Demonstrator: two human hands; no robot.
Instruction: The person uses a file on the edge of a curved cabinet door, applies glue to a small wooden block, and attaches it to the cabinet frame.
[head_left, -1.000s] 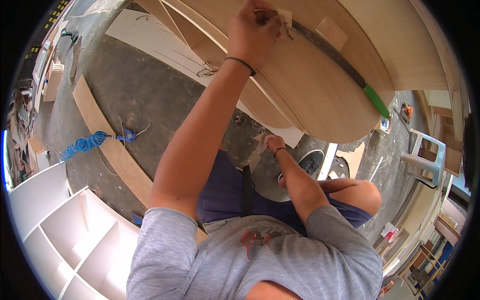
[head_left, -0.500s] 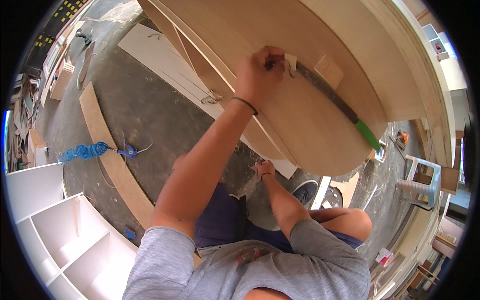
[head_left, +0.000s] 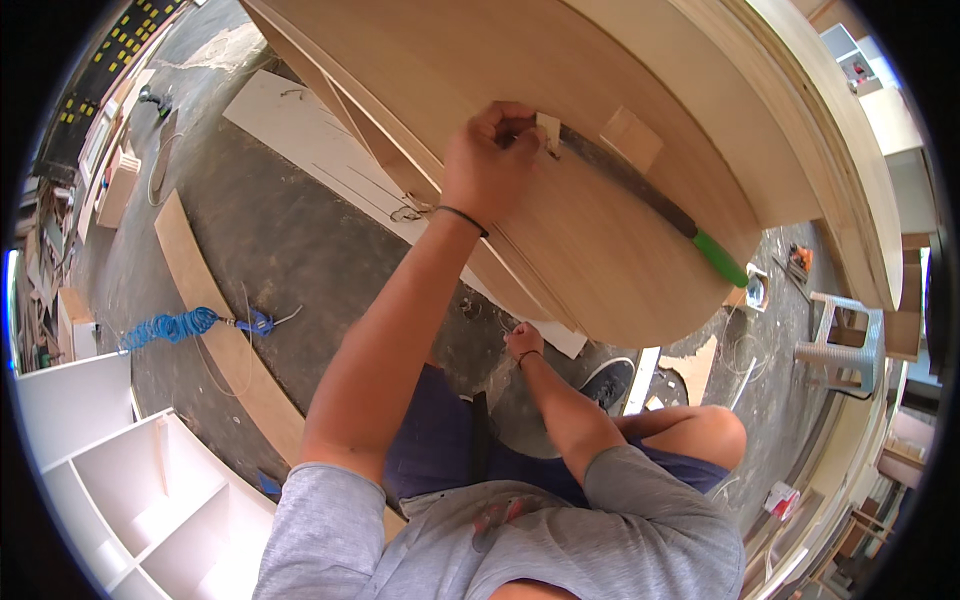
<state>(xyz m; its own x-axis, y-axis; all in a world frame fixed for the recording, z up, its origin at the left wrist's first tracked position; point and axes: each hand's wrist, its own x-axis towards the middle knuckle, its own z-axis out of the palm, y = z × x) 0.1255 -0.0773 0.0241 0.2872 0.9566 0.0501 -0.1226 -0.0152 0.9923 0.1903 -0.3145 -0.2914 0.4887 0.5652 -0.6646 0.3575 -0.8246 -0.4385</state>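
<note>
A large curved plywood piece (head_left: 620,270) with a rounded end fills the upper middle, close in front of me. My left hand (head_left: 492,155) is over its face with fingers curled together in a pinch; what they hold, if anything, is hidden. Beside the fingertips is a small pale wood scrap (head_left: 548,132). From there a flat dark file (head_left: 640,185) with a green handle (head_left: 720,260) lies along the panel, by a square wood block (head_left: 632,138). Lower down, next to the panel's lower edge, my right hand (head_left: 522,342) is closed; its contents cannot be made out.
On the dark floor at left lie a long wood strip (head_left: 230,320) and a blue air gun (head_left: 258,321) on a coiled hose (head_left: 170,327). White shelving (head_left: 150,480) stands at lower left, a plastic stool (head_left: 840,340) at right. A white board (head_left: 300,130) lies behind the panel.
The panel, file and left hand have shifted left in the picture, mostly as the view turned. The left hand stays near the scrap; the right hand remains closed in nearly the same place.
</note>
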